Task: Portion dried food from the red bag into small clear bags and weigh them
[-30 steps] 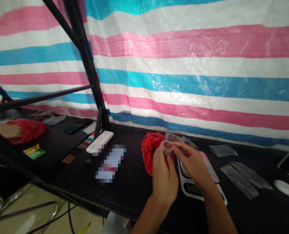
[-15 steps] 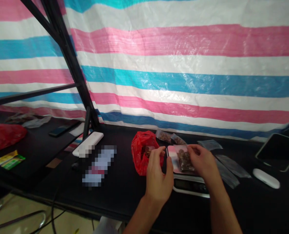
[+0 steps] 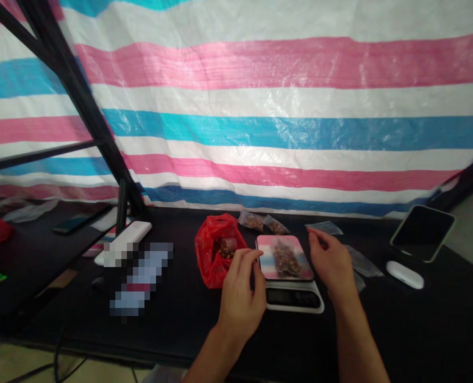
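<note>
A clear bag of brown dried pieces (image 3: 287, 258) lies flat on the mirror-like plate of a kitchen scale (image 3: 316, 298), untouched. My left hand (image 3: 242, 290) is at the scale's left edge, fingers curved and thumb apart, holding nothing. To the right of the plate is my right hand (image 3: 332, 261), empty, its fingers bent and loosely apart. Left of the scale, an open red plastic bag (image 3: 205, 266) contains more brown pieces and a small clear cup (image 3: 229, 244). The left fingers partly cover that bag's right side. The scale's display is too dark to read.
Two filled small bags (image 3: 252, 220) lie behind the scale. Flat clear bags (image 3: 364, 261) are beyond my right hand. A leaning phone (image 3: 423, 234) and a white oval case (image 3: 405, 274) are at the right. A white power bank (image 3: 134, 234) lies left, near a black metal frame (image 3: 100, 141).
My right hand has let go of the filled bag, leaving it on the scale, and has moved off to the right. My left hand stays beside the scale. The view has shifted right.
</note>
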Action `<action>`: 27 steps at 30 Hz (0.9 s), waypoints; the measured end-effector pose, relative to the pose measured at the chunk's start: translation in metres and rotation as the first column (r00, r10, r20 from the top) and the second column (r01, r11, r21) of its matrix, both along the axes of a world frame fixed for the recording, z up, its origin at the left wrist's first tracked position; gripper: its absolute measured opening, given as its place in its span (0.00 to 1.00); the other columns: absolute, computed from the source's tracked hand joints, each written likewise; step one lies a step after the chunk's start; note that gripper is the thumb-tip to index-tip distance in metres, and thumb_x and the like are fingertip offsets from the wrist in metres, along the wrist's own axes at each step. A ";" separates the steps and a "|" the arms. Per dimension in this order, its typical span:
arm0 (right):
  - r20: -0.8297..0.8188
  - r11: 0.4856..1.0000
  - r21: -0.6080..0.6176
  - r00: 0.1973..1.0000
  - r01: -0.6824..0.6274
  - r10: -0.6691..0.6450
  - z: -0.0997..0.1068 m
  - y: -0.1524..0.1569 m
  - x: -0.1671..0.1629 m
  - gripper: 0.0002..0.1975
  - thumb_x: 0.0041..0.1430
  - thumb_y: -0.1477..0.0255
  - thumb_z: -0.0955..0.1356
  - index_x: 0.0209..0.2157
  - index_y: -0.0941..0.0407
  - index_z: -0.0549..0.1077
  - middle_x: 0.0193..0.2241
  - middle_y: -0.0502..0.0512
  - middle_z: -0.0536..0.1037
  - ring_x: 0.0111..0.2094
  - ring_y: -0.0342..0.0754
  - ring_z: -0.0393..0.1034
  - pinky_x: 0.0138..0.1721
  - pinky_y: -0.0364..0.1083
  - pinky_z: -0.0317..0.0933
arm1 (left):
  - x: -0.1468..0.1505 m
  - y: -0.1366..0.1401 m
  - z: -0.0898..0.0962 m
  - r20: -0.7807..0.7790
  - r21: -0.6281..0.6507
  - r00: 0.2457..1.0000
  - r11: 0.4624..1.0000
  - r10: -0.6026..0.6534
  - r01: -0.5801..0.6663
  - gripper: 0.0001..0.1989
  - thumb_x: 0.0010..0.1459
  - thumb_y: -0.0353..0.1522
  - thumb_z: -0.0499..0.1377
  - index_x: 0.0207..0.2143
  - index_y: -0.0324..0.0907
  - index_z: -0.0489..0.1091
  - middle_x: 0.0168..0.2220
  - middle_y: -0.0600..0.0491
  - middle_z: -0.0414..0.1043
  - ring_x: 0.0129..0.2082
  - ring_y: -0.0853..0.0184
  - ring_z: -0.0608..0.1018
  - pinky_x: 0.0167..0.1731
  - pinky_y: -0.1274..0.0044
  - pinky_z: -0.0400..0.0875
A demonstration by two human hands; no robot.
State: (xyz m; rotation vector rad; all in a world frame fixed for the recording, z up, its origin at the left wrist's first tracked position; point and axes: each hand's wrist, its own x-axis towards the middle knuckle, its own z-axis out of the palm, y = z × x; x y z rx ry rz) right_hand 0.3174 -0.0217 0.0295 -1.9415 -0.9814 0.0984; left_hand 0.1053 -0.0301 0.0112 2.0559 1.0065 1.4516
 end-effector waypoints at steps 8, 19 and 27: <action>-0.043 0.993 0.120 0.999 0.023 -0.018 -0.005 -0.005 0.007 0.25 0.54 0.60 0.62 0.40 0.61 0.83 0.38 0.67 0.83 0.35 0.57 0.75 0.41 0.54 0.67 | 0.003 0.001 0.001 -0.025 0.006 0.999 0.999 -0.035 0.035 0.12 0.66 0.24 0.49 0.46 0.43 0.69 0.43 0.47 0.72 0.44 0.65 0.77 0.45 0.73 0.74; -0.121 0.988 0.120 0.986 -0.101 0.116 -0.004 -0.004 0.000 0.22 0.55 0.60 0.65 0.41 0.58 0.83 0.36 0.62 0.84 0.33 0.55 0.76 0.37 0.51 0.68 | 0.001 0.010 -0.002 -0.019 0.024 1.000 0.999 0.021 -0.021 0.12 0.65 0.24 0.50 0.44 0.43 0.69 0.40 0.50 0.73 0.41 0.66 0.78 0.41 0.75 0.73; -0.122 0.987 0.113 0.984 -0.117 0.131 -0.005 0.000 -0.005 0.22 0.54 0.61 0.64 0.41 0.59 0.82 0.36 0.62 0.84 0.35 0.56 0.76 0.38 0.51 0.68 | 0.000 0.014 -0.003 -0.019 0.011 0.999 0.999 0.045 -0.045 0.12 0.65 0.23 0.50 0.44 0.43 0.69 0.39 0.51 0.73 0.40 0.67 0.78 0.41 0.76 0.73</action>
